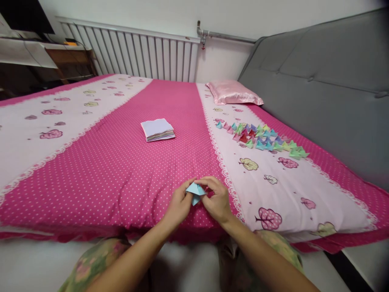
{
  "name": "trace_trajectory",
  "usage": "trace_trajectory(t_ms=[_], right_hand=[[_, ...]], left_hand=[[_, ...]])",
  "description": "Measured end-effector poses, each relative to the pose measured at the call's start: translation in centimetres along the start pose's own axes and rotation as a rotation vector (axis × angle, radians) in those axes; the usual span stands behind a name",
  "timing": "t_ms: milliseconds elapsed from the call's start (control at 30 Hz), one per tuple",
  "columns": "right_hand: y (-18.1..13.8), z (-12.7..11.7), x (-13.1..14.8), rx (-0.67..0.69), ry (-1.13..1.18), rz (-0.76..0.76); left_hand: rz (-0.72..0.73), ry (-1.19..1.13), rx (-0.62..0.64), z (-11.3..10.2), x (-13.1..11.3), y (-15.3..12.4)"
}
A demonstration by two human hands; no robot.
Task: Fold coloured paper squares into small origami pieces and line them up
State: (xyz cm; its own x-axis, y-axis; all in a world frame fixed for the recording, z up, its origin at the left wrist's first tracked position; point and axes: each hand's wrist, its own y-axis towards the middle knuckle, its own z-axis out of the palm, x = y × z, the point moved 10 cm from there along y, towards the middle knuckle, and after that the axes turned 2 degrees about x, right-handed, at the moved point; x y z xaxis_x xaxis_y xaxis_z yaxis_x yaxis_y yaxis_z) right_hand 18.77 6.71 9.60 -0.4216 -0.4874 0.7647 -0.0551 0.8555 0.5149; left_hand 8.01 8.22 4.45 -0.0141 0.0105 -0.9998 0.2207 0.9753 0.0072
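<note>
A light blue folded paper piece [196, 190] is held between both hands above the near edge of the bed. My left hand [180, 202] grips its left side, with the thumb and fingers closed on it. On the opposite side, my right hand [218, 199] pinches the paper, its fingers curled over the top. Parts of the folds are covered by my fingers. Farther off lies a stack of square paper sheets [158, 129], a pale lilac one on top. To the right, several small folded paper pieces [261, 137] in many colours sit in rows.
The bed [121, 162] has a pink dotted and white tree-print cover. A pink pillow [234, 92] lies at the far right, beside the grey headboard [322, 73]. Behind the bed are a white radiator [133, 50] and a pipe [227, 36]. A desk with a monitor [27, 16] stands far left.
</note>
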Motion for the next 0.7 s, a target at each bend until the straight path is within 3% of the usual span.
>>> trace_trajectory(t_ms=[267, 467, 567, 700], right_hand=[[-0.1, 0.8, 0.9, 0.096, -0.166, -0.139], [0.2, 1.6, 1.4, 0.26, -0.292, -0.224], [0.1, 2.0, 1.8, 0.359, -0.325, -0.261], [-0.2, 2.5, 2.2, 0.47, -0.33, -0.298]], left_hand=[[-0.295, -0.575, 0.047, 1.0, 1.6, -0.2], [-0.396, -0.83, 0.12, 1.0, 1.2, 0.0], [-0.438, -0.887, 0.117, 0.8, 1.1, -0.1], [-0.377, -0.769, 0.112, 0.3, 0.7, -0.2]])
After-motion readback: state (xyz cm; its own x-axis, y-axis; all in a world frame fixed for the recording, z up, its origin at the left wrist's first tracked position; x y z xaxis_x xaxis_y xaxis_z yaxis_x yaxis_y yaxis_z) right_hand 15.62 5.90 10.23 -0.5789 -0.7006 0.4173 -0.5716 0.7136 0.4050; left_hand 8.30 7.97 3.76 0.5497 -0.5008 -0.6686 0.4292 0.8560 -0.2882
